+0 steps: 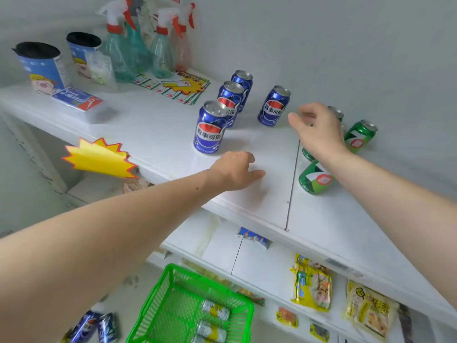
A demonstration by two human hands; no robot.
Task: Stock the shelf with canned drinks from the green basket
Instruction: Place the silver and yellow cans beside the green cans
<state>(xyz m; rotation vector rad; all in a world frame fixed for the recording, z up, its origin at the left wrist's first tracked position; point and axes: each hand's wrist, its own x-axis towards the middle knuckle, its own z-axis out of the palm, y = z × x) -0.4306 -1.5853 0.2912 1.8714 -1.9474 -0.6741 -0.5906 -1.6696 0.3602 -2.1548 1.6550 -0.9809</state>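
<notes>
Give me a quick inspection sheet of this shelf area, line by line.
Surface: white shelf, seam between panels.
Job's things: four blue cans upright; green cans at right, partly hidden; pale cans in green basket below.
Clutter: spray bottles, blue tubs, yellow starburst tag.
Hands: left hand on shelf, right hand above green cans, both holding nothing.
Cables: nothing seen.
Surroundings: snack packets on lower shelf.

A shop: white shelf (pixel 158 134) of blue cans (pixel 210 128), snack packets (pixel 312 283) below.
</notes>
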